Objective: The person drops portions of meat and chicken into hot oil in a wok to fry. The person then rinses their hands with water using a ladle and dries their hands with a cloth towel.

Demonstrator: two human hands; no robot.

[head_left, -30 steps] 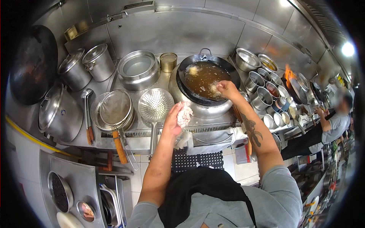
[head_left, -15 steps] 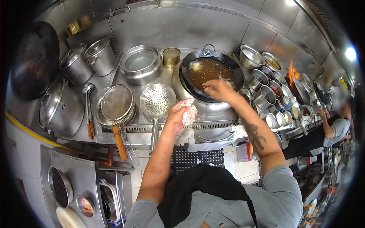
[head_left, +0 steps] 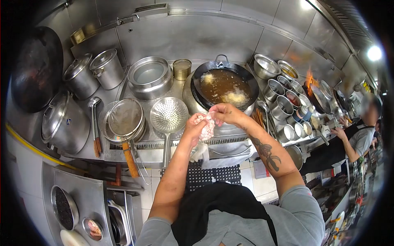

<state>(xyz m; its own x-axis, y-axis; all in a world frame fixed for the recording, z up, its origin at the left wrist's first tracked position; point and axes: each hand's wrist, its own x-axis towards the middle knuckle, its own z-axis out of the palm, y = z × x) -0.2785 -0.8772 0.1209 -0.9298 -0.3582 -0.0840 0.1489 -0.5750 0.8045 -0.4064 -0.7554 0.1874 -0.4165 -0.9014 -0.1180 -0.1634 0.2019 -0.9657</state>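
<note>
Meat clump (head_left: 207, 128): raw, pale pink, above the near edge of the surface (head_left: 180, 141).
Left hand (head_left: 194, 126): grip closed around the clump, which lies at its 3 o'clock side.
Right hand (head_left: 223, 114): thumb and fingertips pinching the clump at its 1 o'clock edge.
Wok (head_left: 254, 91): 1 o'clock from the clump; two pale frying pieces (head_left: 234, 97) in bubbling oil (head_left: 221, 87).
Perforated ladle (head_left: 169, 115): 10 o'clock from the clump.
Round sieve (head_left: 126, 117): 9 o'clock, beyond the ladle.
</note>
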